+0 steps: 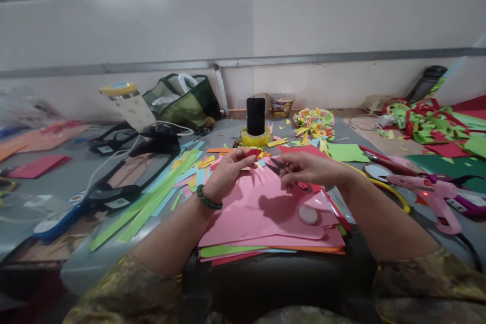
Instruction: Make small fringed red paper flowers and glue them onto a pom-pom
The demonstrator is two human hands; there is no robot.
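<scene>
Pinching red paper (254,152), left hand (230,169) — right hand (307,168) curled around pointed, dark-bladed scissors (276,166).

Your one view looked out from your head, facing forward and tipped down over the gray table (79,177). Your sleeves (127,288) filled the lower corners, nearest the lens; your left hand (232,172) and right hand (307,169) sat close, about mid-frame. The pale partition (152,30) stood farther off, straight ahead, spanning the view's whole width.
</scene>
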